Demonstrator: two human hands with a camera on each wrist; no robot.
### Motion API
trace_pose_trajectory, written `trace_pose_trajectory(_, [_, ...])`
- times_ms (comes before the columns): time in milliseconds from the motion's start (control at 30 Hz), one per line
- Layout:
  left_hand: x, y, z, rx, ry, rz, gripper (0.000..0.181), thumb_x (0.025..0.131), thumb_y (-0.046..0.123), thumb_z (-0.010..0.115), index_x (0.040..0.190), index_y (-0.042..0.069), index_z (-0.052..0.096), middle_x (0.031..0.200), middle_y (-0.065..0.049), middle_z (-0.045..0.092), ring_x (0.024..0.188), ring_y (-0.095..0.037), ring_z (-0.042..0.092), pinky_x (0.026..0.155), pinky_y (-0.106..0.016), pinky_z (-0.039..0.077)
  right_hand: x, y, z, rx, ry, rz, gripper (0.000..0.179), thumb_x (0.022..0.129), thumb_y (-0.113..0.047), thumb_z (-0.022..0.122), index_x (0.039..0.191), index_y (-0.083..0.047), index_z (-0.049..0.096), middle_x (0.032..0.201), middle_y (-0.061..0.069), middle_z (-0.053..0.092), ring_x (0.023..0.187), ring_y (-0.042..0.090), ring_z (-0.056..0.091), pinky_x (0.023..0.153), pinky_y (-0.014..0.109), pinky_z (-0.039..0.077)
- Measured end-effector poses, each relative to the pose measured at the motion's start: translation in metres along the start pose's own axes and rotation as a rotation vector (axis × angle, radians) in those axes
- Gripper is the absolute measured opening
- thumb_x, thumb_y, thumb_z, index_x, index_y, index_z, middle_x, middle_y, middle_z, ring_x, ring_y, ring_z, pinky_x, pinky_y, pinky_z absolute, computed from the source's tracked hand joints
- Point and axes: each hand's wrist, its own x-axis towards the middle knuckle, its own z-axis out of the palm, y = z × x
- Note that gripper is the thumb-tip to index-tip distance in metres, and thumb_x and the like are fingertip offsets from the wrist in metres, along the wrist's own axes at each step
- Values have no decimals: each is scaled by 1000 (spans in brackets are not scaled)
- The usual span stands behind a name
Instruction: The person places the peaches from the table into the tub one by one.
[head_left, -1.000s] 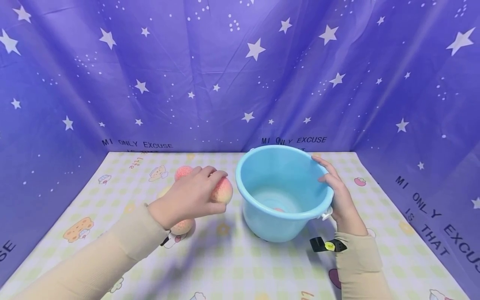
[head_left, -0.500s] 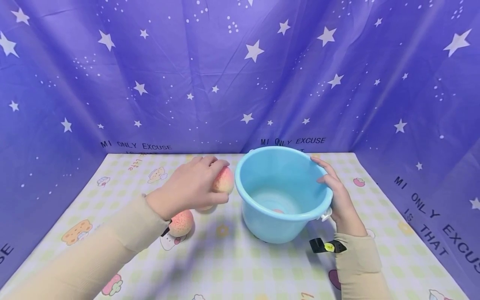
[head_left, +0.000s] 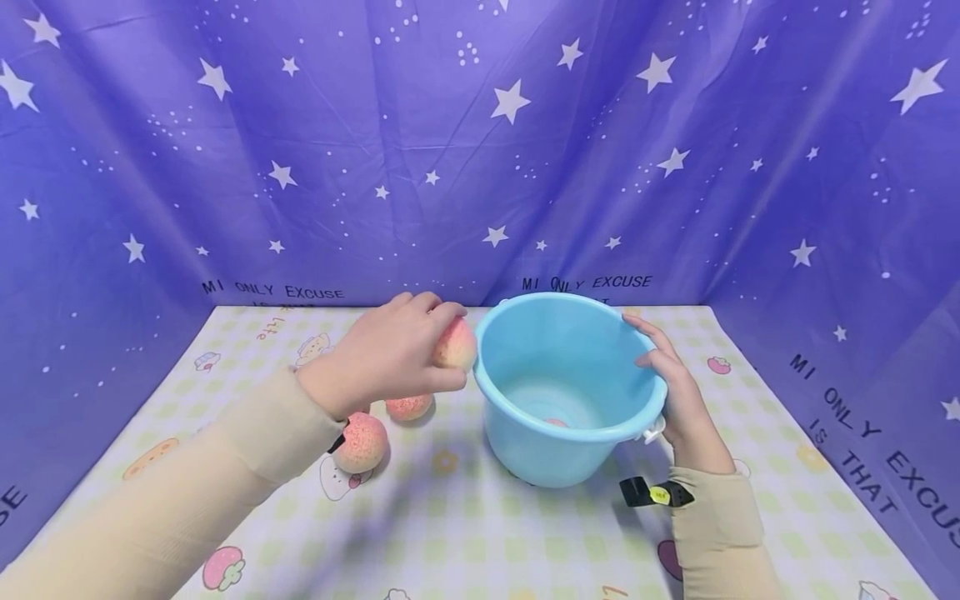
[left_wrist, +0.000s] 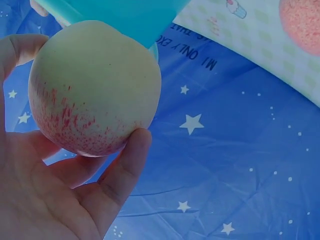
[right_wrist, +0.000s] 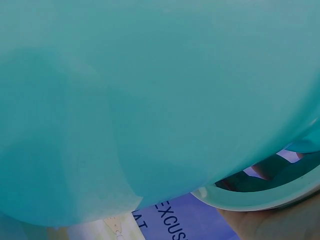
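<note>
My left hand [head_left: 382, 350] grips a pink and cream peach [head_left: 454, 343] just left of the rim of a light blue bucket [head_left: 547, 454]. In the left wrist view, fingers and thumb curl round the peach [left_wrist: 95, 90], apart from the table. My right hand [head_left: 684, 404] grips the bucket's right rim, fingers over the edge; the bucket's wall [right_wrist: 150, 100] fills most of the right wrist view. Below my left wrist lie a speckled peach [head_left: 362, 444] and a second peach [head_left: 409, 407], with a sliver of another beside them. A small pinkish patch shows on the bucket's floor; I cannot tell what it is.
A checked cloth with printed pictures covers the table [head_left: 480, 542]. Behind it and at both sides hangs a purple curtain [head_left: 420, 208] with white stars. A white handle joint [head_left: 654, 428] juts from the bucket's right side.
My left hand has lifted its peach slightly up and right, to beside the bucket's rim. The peaches under that arm show more plainly. My right hand and the bucket stay in place.
</note>
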Motion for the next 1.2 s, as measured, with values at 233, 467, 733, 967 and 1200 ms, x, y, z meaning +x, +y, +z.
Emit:
trace_pose_trajectory(233, [6,3,-6,14,-32,-6,68,78,47,65,135,11,57,118,-10,63,98,-30,60,77,-44,55,-1,1,0,-2,-4,-8,67,89,-5,28,152,-26,33,158,3,21,128,16,36,96,27,39])
trace_pose_trajectory(467, [10,7,-12,0,-26,-6,66,78,46,64,135,14,57,118,-8,63,96,-28,59,74,-43,55,0,1,0,17,-6,-1,67,88,-5,28,152,-26,33,158,1,21,133,18,32,99,30,34])
trace_pose_trajectory(733, [20,12,-15,-19,-46,-11,66,78,46,62,136,16,56,119,-7,61,96,-26,57,73,-42,53,0,0,1,10,-5,8,67,89,-5,28,152,-28,32,158,2,21,133,18,32,97,28,37])
trace_pose_trajectory(967, [32,22,-15,-33,-82,-10,65,77,44,61,137,17,55,121,-5,60,98,-25,56,74,-41,52,0,-1,-1,2,1,18,69,88,-5,28,153,-28,30,159,2,19,134,20,32,97,29,38])
trace_pose_trajectory(1200, [41,30,-16,-13,-125,-8,70,78,47,61,142,19,51,126,-4,58,103,-25,53,78,-43,53,1,0,-1,8,2,12,68,88,-5,28,151,-30,33,158,2,21,131,18,34,97,30,38])
